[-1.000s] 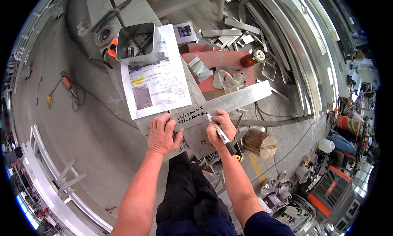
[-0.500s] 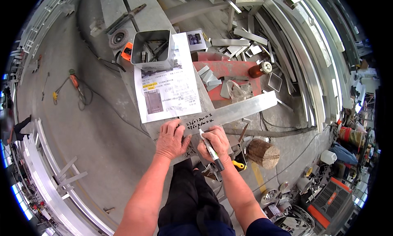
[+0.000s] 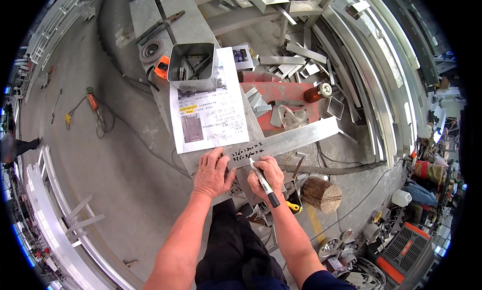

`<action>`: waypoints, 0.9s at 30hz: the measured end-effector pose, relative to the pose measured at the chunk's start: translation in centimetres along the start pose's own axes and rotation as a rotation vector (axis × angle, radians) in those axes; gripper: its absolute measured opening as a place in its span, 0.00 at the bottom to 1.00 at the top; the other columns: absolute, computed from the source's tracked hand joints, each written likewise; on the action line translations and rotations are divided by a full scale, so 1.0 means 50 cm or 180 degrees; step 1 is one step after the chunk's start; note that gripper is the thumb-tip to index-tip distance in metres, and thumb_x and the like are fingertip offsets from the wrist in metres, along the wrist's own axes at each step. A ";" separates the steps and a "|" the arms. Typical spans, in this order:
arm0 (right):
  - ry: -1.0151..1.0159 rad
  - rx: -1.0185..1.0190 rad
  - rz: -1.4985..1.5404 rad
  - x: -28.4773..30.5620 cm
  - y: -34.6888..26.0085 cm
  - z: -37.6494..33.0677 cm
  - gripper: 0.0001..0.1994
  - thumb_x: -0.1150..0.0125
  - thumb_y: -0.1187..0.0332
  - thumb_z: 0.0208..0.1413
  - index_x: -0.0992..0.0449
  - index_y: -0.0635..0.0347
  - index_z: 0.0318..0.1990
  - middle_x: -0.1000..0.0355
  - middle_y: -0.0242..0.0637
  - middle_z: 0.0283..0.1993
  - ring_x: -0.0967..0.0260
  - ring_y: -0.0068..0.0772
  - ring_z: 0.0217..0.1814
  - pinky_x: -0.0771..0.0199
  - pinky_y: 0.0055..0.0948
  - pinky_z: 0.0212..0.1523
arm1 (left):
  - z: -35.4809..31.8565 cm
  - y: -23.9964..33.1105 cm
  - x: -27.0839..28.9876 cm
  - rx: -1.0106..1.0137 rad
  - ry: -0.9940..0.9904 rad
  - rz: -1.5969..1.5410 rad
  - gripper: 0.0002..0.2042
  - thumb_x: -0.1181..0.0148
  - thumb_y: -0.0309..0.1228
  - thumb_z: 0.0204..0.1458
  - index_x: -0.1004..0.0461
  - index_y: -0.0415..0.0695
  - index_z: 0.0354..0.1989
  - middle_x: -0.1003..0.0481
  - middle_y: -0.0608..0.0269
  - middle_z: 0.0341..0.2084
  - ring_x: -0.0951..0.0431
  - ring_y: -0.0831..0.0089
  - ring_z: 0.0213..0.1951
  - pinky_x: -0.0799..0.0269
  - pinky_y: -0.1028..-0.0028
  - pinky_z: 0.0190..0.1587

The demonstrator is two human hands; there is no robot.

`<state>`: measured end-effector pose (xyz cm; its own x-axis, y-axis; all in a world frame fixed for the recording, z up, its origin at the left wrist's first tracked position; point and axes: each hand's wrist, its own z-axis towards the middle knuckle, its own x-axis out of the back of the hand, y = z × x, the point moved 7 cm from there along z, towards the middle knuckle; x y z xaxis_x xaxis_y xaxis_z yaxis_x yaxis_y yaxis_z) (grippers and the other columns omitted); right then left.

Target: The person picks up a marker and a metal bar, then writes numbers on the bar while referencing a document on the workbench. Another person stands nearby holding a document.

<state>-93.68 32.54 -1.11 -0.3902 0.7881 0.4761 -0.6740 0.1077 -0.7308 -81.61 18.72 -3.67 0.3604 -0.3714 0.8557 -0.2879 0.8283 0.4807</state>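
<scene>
A flat silver metal bar (image 3: 301,137) lies across the narrow metal bench, with black handwriting near its left part. My left hand (image 3: 213,175) grips the bar's left end, fingers over the top and thumb along the near edge. In my right hand (image 3: 270,175) is a white marker pen (image 3: 263,182) with a black end, its tip down at the bar's near edge just below the writing. Beyond the bar lies a printed paper sheet (image 3: 228,105) with pictures, handwriting and yellow highlighting.
A grey metal box (image 3: 215,79) of tools stands on the paper's far end, beside an orange tape measure (image 3: 161,67) and a grinding disc (image 3: 151,51). Right are metal offcuts (image 3: 283,60), a reddish bottle (image 3: 317,92) and a wooden log (image 3: 321,194). Cables cross the floor.
The marker tip has shifted slightly right along the bar, with my right hand. My left hand keeps its place on the bar. The view has shifted a little.
</scene>
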 end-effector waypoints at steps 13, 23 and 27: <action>-0.0059 0.0236 -0.0001 -0.012 -0.019 0.003 0.17 0.33 0.77 0.37 0.25 0.59 0.40 0.29 0.37 0.30 0.27 0.45 0.33 0.22 0.44 0.50 | 0.007 -0.001 0.004 -0.0042 -0.0013 -0.0020 0.21 0.34 0.37 0.52 0.32 0.44 0.50 0.38 0.46 0.70 0.31 0.47 0.57 0.35 0.53 0.62; -0.0172 0.0200 0.0139 -0.026 -0.019 0.003 0.18 0.33 0.78 0.38 0.26 0.61 0.41 0.28 0.41 0.32 0.26 0.48 0.35 0.23 0.42 0.43 | 0.006 -0.002 0.003 -0.0049 0.0013 0.0009 0.20 0.34 0.38 0.53 0.31 0.45 0.51 0.36 0.51 0.70 0.30 0.50 0.57 0.34 0.55 0.62; -0.0107 0.0000 0.0192 -0.018 -0.001 0.003 0.17 0.33 0.78 0.39 0.27 0.62 0.41 0.28 0.43 0.32 0.26 0.49 0.35 0.22 0.39 0.40 | 0.007 0.002 0.008 -0.0023 -0.0077 -0.0076 0.20 0.34 0.36 0.52 0.31 0.45 0.51 0.35 0.52 0.70 0.30 0.50 0.56 0.34 0.55 0.62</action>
<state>-93.37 31.73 -1.44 -0.4511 0.7722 0.4474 -0.6486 0.0607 -0.7587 -81.81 18.49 -3.21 0.3455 -0.4012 0.8483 -0.2729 0.8220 0.4999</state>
